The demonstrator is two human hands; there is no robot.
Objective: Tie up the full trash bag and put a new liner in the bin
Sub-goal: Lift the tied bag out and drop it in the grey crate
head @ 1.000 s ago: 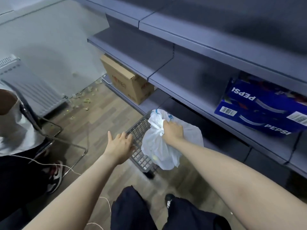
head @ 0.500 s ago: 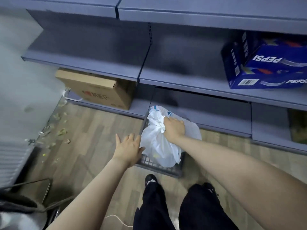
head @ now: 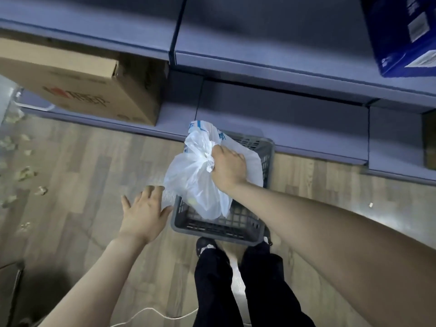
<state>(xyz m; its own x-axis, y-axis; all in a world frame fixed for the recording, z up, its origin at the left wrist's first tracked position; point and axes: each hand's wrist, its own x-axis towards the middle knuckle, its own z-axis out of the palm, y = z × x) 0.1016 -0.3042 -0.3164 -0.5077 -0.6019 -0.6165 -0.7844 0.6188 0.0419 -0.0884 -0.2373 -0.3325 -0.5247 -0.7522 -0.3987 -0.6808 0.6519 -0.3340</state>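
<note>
White trash bag [head: 198, 178] hangs knotted over the grey slatted bin [head: 226, 227], right hand [head: 227, 169] clamped on its neck; left hand [head: 145, 212] spread empty beside the rim; next, lift clear, then fit a liner.

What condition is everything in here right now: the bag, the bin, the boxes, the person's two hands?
White trash bag: neck bunched shut, lifted partly out of the bin.
Grey slatted bin: upright on the floor, no new liner visible.
Right hand: closed on the bag's neck.
Left hand: open, fingers spread, beside the bin's corner.
Cardboard box: closed, on the bottom shelf.
Blue carton: on a higher shelf.
</note>
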